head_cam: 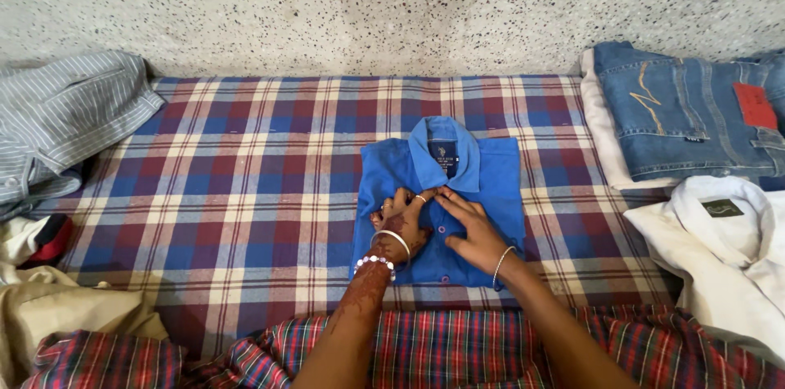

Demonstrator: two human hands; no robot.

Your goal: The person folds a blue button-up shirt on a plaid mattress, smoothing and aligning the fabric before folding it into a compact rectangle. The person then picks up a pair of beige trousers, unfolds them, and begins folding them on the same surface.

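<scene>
A blue collared shirt point(491, 168) lies folded into a neat rectangle on the plaid bed sheet point(245, 193), collar toward the wall. My left hand point(401, 221), with bangles at the wrist, rests on the shirt's front below the collar, fingers curled at the button line. My right hand point(470, 229) lies flat beside it on the shirt, fingers pointing up toward the collar. Both hands touch near the placket.
A striped grey garment point(65, 119) is heaped at the left. Folded blue jeans point(687, 111) sit at the back right, with a white shirt point(719, 250) in front of them. Beige cloth point(57, 307) lies at the near left. A speckled wall point(368, 21) runs behind.
</scene>
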